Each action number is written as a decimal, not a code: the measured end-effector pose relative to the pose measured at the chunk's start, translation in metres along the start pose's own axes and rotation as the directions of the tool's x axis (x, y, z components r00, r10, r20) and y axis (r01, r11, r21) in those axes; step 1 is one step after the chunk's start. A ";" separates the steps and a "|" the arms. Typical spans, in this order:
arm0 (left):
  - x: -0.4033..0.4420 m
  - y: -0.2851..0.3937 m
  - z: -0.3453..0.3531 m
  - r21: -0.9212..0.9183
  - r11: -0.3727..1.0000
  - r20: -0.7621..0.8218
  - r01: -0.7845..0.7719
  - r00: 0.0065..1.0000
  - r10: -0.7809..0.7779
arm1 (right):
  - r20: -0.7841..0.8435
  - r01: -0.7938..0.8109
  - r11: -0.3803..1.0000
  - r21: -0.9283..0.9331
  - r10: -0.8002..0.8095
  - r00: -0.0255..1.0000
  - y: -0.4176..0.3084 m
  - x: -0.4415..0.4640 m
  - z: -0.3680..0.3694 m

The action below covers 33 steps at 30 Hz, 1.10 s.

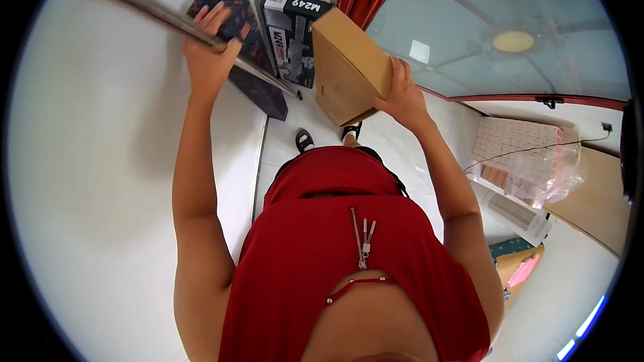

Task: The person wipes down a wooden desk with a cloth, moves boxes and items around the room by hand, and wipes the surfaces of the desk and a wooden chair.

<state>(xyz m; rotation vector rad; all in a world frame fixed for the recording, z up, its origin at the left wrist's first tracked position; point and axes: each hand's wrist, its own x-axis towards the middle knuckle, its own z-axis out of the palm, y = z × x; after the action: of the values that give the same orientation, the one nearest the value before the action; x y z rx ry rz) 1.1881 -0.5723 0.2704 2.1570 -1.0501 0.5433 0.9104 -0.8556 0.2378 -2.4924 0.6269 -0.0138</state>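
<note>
Cardboard box [354, 45] right of the M249 box [295, 37], right hand [405, 99] gripping its edge; narrow side slants down-right, contents hidden. Metal pole [265, 76] runs diagonally, tip near the M249 box's lower end. Left hand [206, 64] at pole, fingers spread over patterned panel [260, 53] left of the M249 box; grip unclear. Pale floor [402, 157] below.

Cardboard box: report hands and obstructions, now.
Left hand at pole, grip unclear. Right hand gripping cardboard box by its edge. M249 box close beside it.
</note>
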 end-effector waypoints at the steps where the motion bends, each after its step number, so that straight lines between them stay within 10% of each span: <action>1: -0.009 0.004 -0.012 -0.042 0.999 0.000 0.035 0.999 -0.035 | 0.018 -0.020 0.999 -0.038 0.020 1.000 -0.006 0.009 0.004; 10: -0.066 0.014 -0.095 -0.106 0.960 0.163 0.258 0.957 -0.239 | -0.171 0.209 0.917 -0.340 -0.279 0.945 -0.022 0.070 0.027; 13: -0.069 0.021 -0.099 -0.113 0.960 0.151 0.256 0.959 -0.238 | 0.030 0.094 0.930 -0.354 -0.090 0.996 -0.045 0.098 0.020; 19: -0.072 0.020 -0.089 -0.076 0.969 0.085 0.236 0.970 -0.229 | 0.017 0.044 0.981 -0.189 -0.041 0.999 -0.084 0.142 0.042; 33: -0.075 0.018 -0.077 -0.008 0.988 -0.058 0.152 0.987 -0.152 | 0.048 0.484 0.875 -0.005 -0.484 0.874 -0.165 0.142 0.059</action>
<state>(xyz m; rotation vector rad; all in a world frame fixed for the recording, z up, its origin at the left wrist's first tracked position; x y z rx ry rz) 1.1237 -0.4855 0.2849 2.1829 -0.8461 0.5297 1.1168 -0.7663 0.2577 -2.5932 -0.0335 -0.1408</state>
